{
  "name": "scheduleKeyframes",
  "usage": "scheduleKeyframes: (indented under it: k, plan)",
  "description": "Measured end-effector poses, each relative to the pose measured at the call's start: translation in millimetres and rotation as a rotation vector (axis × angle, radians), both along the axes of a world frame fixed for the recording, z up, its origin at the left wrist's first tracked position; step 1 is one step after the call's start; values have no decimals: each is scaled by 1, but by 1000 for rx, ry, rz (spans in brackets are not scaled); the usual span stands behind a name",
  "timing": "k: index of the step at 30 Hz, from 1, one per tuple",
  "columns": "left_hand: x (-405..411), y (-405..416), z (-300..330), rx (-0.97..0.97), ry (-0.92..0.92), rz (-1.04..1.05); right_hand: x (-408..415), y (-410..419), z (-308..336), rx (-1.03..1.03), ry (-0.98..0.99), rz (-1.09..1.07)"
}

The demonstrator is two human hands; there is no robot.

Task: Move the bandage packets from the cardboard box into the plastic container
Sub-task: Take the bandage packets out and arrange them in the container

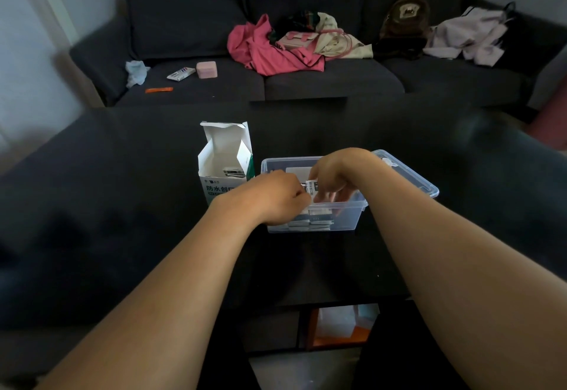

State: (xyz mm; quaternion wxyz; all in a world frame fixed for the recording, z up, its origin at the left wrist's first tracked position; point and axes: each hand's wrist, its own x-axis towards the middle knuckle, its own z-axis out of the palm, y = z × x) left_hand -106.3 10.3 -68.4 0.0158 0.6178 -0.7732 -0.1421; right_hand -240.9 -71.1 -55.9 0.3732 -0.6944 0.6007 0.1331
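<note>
Over the clear plastic container (399, 181) on the dark tabletop (122, 205), beside the opened cardboard box (225, 159): my left hand (276, 199) and right hand (334, 174), fingers curled, jointly pinching one bandage packet (312, 188) above packets (310, 224) stacked inside.

Two bare forearms reach into view from the bottom edge, one on each side. Neither arm shows any sleeve up to where the picture cuts it off. The left hand (277, 197) and right hand (336, 173) are both bare, without gloves. No rings, watch, bracelet or wristband can be made out on either wrist or on the visible fingers (325, 197). The fingernails are too blurred to describe
</note>
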Motion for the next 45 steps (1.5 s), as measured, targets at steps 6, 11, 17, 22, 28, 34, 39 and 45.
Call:
scheduleKeyframes:
  k: [6,11,17,22,28,34,39,45]
  plan:
    - [-2,1,1,27,12,14,3,7,9,40,-15,-15]
    - [-3,2,2,45,11,22,4,10,14,49,38,36]
    - [-4,4,4,27,1,27,4,6,7,-1,73,20]
    - [-5,6,5,18,0,21,4,4,4,-24,42,-27]
    - [-3,6,5,7,-7,17,3,7,6,-30,40,-14]
    - [-1,3,2,19,24,17,5,7,7,8,18,-27]
    - [2,2,1,22,67,11,5,11,8,-11,17,-24]
    - [28,6,18,-623,534,110,-2,14,32,-295,-3,-27]
